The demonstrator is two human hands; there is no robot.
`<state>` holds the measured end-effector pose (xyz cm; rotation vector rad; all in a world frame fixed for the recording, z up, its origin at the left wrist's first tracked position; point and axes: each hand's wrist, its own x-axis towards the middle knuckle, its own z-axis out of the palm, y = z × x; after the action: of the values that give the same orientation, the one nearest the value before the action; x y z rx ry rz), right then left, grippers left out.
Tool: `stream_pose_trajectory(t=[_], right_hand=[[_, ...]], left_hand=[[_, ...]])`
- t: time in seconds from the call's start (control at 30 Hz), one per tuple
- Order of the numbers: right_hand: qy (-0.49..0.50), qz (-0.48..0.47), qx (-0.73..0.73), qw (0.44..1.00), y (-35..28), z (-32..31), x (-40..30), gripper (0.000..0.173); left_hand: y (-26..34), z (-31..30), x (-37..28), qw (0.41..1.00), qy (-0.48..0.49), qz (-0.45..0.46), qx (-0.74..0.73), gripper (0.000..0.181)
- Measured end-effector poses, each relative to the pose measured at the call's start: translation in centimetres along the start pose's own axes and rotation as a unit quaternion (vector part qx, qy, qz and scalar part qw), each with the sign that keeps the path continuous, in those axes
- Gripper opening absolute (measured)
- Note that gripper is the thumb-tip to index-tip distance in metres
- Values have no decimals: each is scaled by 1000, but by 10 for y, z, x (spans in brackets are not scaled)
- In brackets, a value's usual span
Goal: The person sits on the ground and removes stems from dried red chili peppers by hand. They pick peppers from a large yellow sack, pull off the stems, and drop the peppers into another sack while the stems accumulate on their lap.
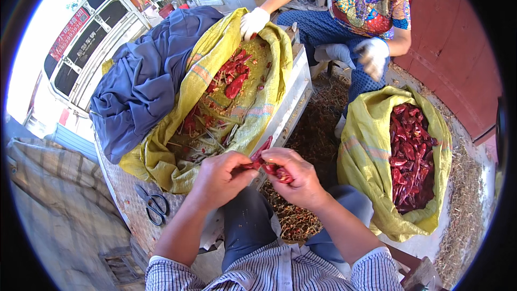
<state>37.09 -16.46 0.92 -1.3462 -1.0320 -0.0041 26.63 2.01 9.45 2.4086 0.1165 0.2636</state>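
In front of my chest, my left hand [224, 178] pinches a dried red chili pepper [262, 150] between thumb and fingers. My right hand [297, 178] grips the same pepper from the other side, with more dried red peppers [278, 171] tucked in its curled fingers. Just beyond my hands lies a wide-mouthed yellow woven sack [181, 173] holding loose red peppers [234, 74], stems and seeds. To the right, an upright yellow woven sack [359, 149] is filled with dark red dried peppers [412, 157].
Black-handled scissors [155, 208] lie on the table [121, 194] at left. Dark blue cloth [141, 76] is heaped behind the sack. Opposite sits a person [363, 16] in white gloves, one hand on the sack's rim. Stems and debris [303, 218] cover the ground. A white vehicle [91, 48] stands behind.
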Motion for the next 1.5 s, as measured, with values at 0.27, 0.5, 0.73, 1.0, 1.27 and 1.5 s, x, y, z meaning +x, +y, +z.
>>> stream_pose_trajectory(t=[0.27, 0.5, 0.73, 1.0, 1.27, 1.5], right_hand=[[-34, 94, 18, 995, -16, 2, -19, 33], [-107, 98, -78, 986, -34, -6, -10, 27], [-198, 77, -125, 969, -37, -14, 1, 23], [91, 462, 385, 794, -26, 23, -33, 10], [178, 460, 594, 635, -34, 34, -43, 16], [229, 405, 349, 814, -17, -53, -64, 31]], left_hand=[[-7, 28, -27, 986, 13, 36, -162, 23], [1, 11, -23, 963, -47, 180, 196, 12], [-4, 13, -22, 947, -88, 238, 195, 17], [2, 47, -23, 950, 33, 234, 203, 17], [-4, 66, -35, 992, 70, 61, -91, 24], [-22, 72, -49, 991, -28, -74, -112, 21]])
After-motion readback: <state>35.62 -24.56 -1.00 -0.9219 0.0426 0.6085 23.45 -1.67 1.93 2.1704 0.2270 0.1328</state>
